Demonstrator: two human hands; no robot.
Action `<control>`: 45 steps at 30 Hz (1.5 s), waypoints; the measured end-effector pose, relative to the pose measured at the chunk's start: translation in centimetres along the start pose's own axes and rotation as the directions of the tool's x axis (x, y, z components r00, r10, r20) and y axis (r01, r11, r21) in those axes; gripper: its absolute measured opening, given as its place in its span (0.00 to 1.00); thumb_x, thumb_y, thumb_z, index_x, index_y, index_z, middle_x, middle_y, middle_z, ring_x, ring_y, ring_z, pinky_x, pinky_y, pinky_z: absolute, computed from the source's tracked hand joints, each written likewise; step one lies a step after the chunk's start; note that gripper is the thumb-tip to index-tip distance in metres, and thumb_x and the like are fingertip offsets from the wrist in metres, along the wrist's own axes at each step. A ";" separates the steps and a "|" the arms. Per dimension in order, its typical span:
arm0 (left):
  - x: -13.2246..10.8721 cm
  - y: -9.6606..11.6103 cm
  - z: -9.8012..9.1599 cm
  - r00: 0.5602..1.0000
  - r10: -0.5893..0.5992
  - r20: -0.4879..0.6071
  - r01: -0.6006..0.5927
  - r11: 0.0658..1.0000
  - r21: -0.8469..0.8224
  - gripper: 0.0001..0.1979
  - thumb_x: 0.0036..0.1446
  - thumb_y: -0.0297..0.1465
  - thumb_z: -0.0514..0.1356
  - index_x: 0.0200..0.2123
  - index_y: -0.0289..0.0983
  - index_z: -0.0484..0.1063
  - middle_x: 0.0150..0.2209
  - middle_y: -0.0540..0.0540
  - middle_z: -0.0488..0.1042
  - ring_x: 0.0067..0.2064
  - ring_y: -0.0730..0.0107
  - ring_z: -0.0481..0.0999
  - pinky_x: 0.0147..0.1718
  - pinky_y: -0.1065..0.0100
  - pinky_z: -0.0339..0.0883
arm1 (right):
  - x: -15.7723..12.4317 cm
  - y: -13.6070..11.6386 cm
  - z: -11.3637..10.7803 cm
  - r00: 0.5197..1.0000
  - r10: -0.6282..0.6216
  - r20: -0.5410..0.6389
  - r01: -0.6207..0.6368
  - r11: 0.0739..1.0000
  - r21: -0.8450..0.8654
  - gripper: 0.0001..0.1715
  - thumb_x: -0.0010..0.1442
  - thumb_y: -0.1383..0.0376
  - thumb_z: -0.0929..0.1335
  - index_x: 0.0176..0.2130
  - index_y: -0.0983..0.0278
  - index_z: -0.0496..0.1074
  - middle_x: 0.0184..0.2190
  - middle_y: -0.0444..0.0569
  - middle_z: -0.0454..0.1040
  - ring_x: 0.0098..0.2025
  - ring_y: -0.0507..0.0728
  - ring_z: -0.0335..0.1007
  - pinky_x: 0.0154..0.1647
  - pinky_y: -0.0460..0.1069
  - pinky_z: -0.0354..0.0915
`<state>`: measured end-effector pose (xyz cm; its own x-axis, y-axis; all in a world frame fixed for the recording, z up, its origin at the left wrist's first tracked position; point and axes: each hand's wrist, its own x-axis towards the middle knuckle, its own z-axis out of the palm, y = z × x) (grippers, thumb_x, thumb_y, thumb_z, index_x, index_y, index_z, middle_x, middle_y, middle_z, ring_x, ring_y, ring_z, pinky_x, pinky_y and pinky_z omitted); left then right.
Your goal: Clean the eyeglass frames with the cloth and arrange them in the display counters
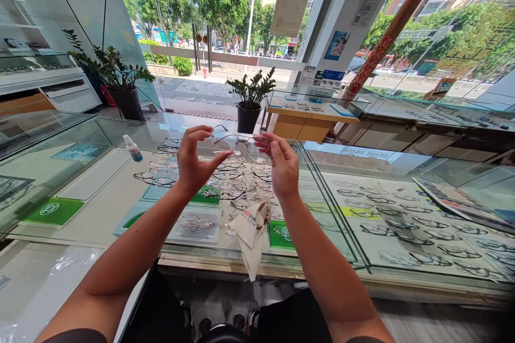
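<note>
A pair of round, thin-framed eyeglasses (225, 140) is raised above the glass counter, its lenses side by side. My left hand (193, 158) pinches it at the left side, with the thumb stretched under the left lens. On the right side, my right hand (285, 166) has its fingers closed about the other lens. Below the hands, a cream cleaning cloth (251, 228) with red print lies crumpled and hangs over the counter's front edge. To the left, a small spray bottle (133, 149) with blue liquid stands upright on the counter.
Several rows of eyeglasses (233, 174) spread beneath and beyond my hands. A clear tray (196, 226) holds one more pair near the front. More frames fill the right-hand showcase (396, 220), where a magazine (466, 201) lies. Potted plants (249, 99) stand beyond the counter, by the window.
</note>
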<state>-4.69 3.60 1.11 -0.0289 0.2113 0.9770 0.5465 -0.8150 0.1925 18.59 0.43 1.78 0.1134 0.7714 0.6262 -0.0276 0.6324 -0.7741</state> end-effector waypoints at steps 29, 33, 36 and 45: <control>-0.1 0.9 0.3 0.942 -0.237 0.237 0.314 0.871 -0.379 0.30 0.58 0.39 0.79 0.53 0.45 0.65 0.50 0.46 0.81 0.53 0.59 0.87 0.48 0.59 0.86 | 0.7 0.7 -0.4 0.990 0.131 0.050 -0.129 0.991 -0.041 0.13 0.67 0.57 0.70 0.48 0.57 0.81 0.50 0.51 0.88 0.56 0.62 0.83 0.63 0.62 0.76; -0.2 1.2 0.2 0.909 -0.232 0.345 0.364 0.845 -0.392 0.29 0.58 0.37 0.79 0.54 0.44 0.66 0.51 0.44 0.82 0.55 0.57 0.87 0.51 0.56 0.86 | 0.7 0.3 -0.4 0.973 0.146 0.176 -0.135 0.988 -0.075 0.12 0.66 0.53 0.74 0.43 0.57 0.84 0.48 0.48 0.88 0.54 0.62 0.82 0.61 0.60 0.76; -0.2 1.5 0.1 0.897 -0.217 0.385 0.371 0.844 -0.387 0.28 0.57 0.36 0.78 0.53 0.44 0.68 0.51 0.43 0.82 0.55 0.56 0.87 0.52 0.56 0.86 | 0.7 0.3 -0.6 0.936 0.198 0.290 -0.183 0.980 -0.079 0.13 0.66 0.52 0.75 0.39 0.58 0.85 0.43 0.47 0.88 0.49 0.61 0.82 0.58 0.59 0.75; -0.2 1.1 0.2 0.892 -0.199 0.406 0.390 0.793 -0.468 0.27 0.60 0.42 0.77 0.55 0.45 0.68 0.54 0.40 0.82 0.58 0.54 0.86 0.51 0.57 0.84 | 1.1 0.8 -0.9 0.879 0.282 0.384 -0.316 0.948 0.029 0.16 0.63 0.50 0.78 0.34 0.59 0.85 0.36 0.47 0.86 0.45 0.59 0.80 0.58 0.59 0.75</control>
<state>-3.92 2.77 1.09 0.2056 0.5700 0.7955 0.0307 -0.8162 0.5769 19.60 1.66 1.77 -0.2891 0.8836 0.3682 -0.0907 0.3576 -0.9294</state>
